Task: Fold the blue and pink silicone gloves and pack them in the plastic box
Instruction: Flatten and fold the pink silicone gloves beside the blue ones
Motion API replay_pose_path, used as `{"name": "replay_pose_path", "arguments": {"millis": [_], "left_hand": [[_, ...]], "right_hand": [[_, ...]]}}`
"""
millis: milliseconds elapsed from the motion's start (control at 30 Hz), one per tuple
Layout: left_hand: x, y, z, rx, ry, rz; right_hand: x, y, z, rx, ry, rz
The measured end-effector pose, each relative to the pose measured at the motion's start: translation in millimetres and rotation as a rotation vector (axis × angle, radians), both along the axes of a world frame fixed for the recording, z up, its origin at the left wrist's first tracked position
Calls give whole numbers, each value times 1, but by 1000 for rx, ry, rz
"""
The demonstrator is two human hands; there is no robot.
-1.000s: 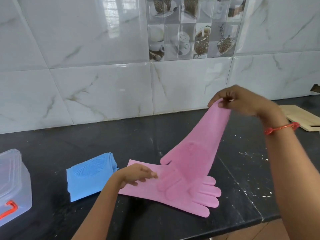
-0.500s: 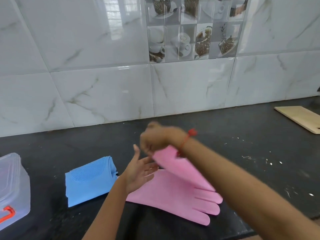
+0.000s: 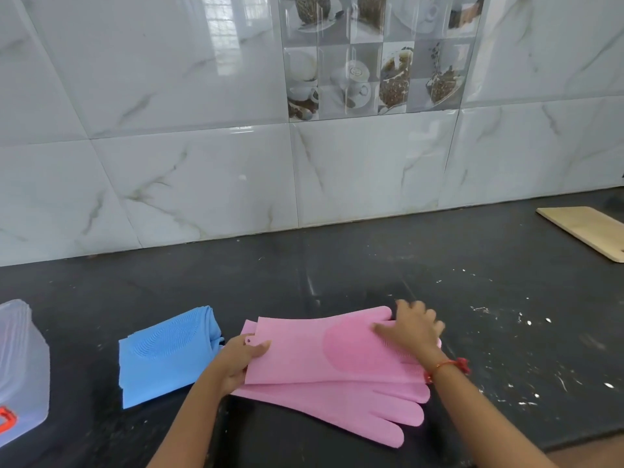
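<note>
Two pink silicone gloves [image 3: 304, 359] lie stacked flat on the black counter, cuffs to the left and fingers to the right. My left hand [image 3: 241, 361] pinches the cuff edge of the top pink glove. My right hand [image 3: 413, 327] presses flat on the finger end of that top glove. The blue gloves [image 3: 165, 354] lie folded into a bundle just left of the pink ones. The clear plastic box [image 3: 22, 366] with a red clasp stands at the far left edge, partly cut off.
A black stone counter [image 3: 371, 275] runs to a marble-tiled wall behind. A wooden cutting board [image 3: 587, 231] lies at the far right. White crumbs speckle the counter on the right. The counter's front edge runs close below the pink gloves.
My right hand swung the raised pink glove over to the left and laid it flat on the other pink glove, then shifted to its finger end. My left hand took hold of the cuff.
</note>
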State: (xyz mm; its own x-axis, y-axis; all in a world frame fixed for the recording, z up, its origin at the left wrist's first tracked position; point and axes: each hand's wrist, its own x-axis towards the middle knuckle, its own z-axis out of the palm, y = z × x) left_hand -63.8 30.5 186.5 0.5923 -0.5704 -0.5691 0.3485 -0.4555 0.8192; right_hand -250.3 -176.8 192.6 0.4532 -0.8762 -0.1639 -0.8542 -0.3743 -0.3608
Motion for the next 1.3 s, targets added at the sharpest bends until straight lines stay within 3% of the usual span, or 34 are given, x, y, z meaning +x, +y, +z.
{"name": "replay_pose_path", "arguments": {"millis": [133,267,467,533,700,900,1133,1300], "left_hand": [[7,-3,-4,99,-87,14],[5,-7,0,125,-121,27],[13,-6,21,123,-217,-12],[19,-1,31,157,-242,-59],[30,9,33,323,-391,-151],[19,6,11,527,-670,-205],[20,6,11,416,-665,-93],[11,6,5,489,-797,-129]], "right_hand": [[-32,-15,-2,121,33,-161],[-43,-19,-5,254,-38,-156],[-61,-15,11,577,-520,-157],[-70,-6,24,665,-603,-107],[-85,37,25,758,-537,-24],[-96,59,-8,494,-389,-143],[-91,52,3,329,-497,-166],[-83,50,-2,291,-403,-186]]}}
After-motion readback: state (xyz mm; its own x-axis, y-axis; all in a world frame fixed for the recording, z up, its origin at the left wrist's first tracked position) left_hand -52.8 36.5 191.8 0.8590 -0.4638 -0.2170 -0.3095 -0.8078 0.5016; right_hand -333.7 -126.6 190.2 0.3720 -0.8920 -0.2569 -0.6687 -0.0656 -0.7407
